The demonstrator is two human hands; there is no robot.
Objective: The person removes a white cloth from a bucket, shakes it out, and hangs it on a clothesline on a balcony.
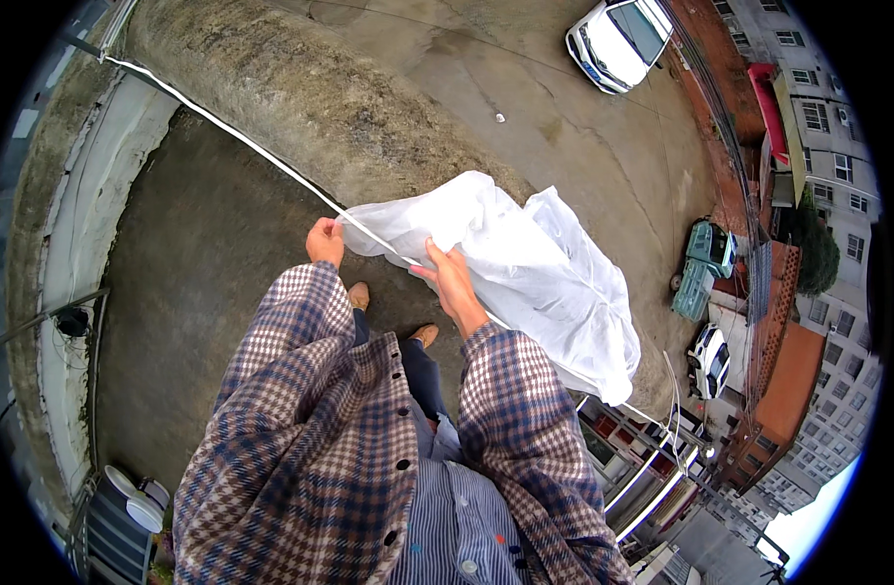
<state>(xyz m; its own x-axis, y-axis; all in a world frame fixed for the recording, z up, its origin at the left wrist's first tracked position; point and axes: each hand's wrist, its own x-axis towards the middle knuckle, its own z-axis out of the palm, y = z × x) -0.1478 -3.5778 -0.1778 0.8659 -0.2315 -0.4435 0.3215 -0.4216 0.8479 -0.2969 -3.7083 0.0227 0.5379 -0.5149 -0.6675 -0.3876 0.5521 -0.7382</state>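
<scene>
A translucent white plastic sheet (pixel 534 256) hangs over a white line (pixel 271 157) that runs diagonally across the view. My left hand (pixel 325 241) pinches the sheet's left corner beside the line. Farther right, my right hand (pixel 450 281) lies at the sheet's near edge, its thumb up against the plastic and its index finger pointing left at the line. Whether its fingers grip the edge is not clear. Most of the sheet spreads to the right of my hands, wrinkled and bulging outward.
A weathered concrete ledge (pixel 330 95) runs beyond the line. Farther down stand a white car (pixel 622 44), a green truck (pixel 699 270) and another white car (pixel 709 360). A low white wall (pixel 81 190) is at the left, with round white objects (pixel 147 504) at lower left.
</scene>
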